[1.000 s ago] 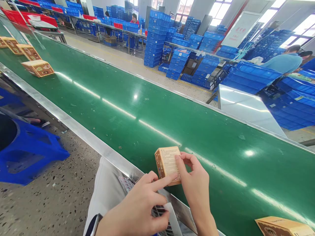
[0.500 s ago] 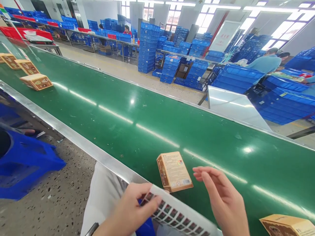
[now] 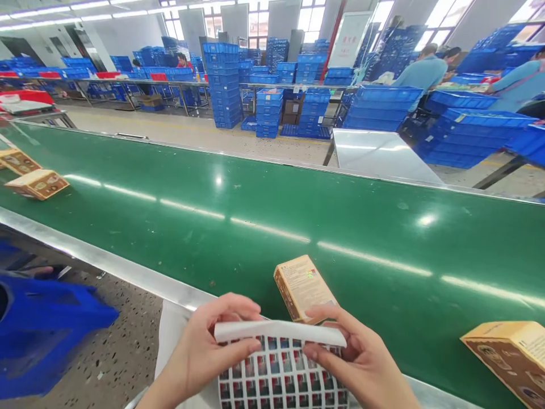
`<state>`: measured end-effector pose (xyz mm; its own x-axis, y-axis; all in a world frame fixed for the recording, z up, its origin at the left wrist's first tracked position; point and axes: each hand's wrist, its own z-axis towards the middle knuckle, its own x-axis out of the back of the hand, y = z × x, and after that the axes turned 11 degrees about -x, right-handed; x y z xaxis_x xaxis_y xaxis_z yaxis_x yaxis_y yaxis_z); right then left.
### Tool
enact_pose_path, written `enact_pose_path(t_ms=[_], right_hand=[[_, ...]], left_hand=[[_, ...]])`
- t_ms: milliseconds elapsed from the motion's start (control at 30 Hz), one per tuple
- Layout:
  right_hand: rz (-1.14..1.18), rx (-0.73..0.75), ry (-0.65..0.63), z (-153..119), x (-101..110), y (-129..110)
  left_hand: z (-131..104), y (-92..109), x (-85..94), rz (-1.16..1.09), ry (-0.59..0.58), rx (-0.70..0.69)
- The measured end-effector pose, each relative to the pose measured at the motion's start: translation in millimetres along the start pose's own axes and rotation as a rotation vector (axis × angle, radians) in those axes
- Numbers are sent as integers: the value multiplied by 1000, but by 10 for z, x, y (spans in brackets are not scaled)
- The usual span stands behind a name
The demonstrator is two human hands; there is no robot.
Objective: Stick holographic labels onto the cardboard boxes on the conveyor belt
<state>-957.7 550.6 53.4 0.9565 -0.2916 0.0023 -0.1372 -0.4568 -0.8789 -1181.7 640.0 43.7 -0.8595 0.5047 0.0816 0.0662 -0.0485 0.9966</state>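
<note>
In the head view I hold a sheet of small square stickers [image 3: 281, 378] in front of me, its white top edge curled over. My left hand [image 3: 213, 346] pinches the sheet's left side between thumb and fingers. At its upper right, my right hand [image 3: 349, 346] grips the sheet with thumb below and fingers above. Just beyond the sheet, a brown and tan printed box [image 3: 304, 287] lies on the green conveyor belt [image 3: 187, 250], with a small shiny colourful sticker on its upper face. The right fingers overlap the box's near corner; whether they touch it I cannot tell.
Another brown box [image 3: 506, 355] sits on the belt at right. More boxes [image 3: 40, 184] lie at far left. A blue plastic stool [image 3: 51, 335] stands on the floor at lower left. Across the belt are a metal table [image 3: 378, 156], stacked blue crates [image 3: 221, 85] and people in blue.
My right hand has moved left and down onto the sheet, now held by both hands. The sheet has turned level and faces me more. The view has swung right and levelled.
</note>
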Motion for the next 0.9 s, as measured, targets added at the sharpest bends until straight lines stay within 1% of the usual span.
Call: enact_pose_path(t_ms=[67, 133, 200, 267, 333, 467, 600, 733, 800, 900], right_hand=[[-29, -9, -36, -15, 11, -15], [-45, -18, -62, -30, 20, -22], [-44, -11, -43, -40, 21, -26], [-53, 8, -18, -45, 15, -32], [-78, 17, -22, -47, 6, -42], [-122, 28, -8, -43, -3, -66], [-195, 66, 35, -46, 7, -62], [-190, 69, 103, -71, 20, -43], [-195, 68, 126, -90, 26, -42], [-209, 61, 132, -119, 39, -58]], left_hand=[[2, 5, 40, 39, -22, 16], [6, 38, 42, 57, -4, 27], [17, 97, 13, 82, 7, 18], [34, 167, -27, 114, -12, 17], [55, 225, -59, 139, -34, 35], [90, 269, -67, 159, -41, 56], [96, 301, -54, 109, -87, 122], [84, 360, -64, 109, -187, 210], [79, 380, -62, 162, -223, 212], [75, 394, -47, 227, -240, 161]])
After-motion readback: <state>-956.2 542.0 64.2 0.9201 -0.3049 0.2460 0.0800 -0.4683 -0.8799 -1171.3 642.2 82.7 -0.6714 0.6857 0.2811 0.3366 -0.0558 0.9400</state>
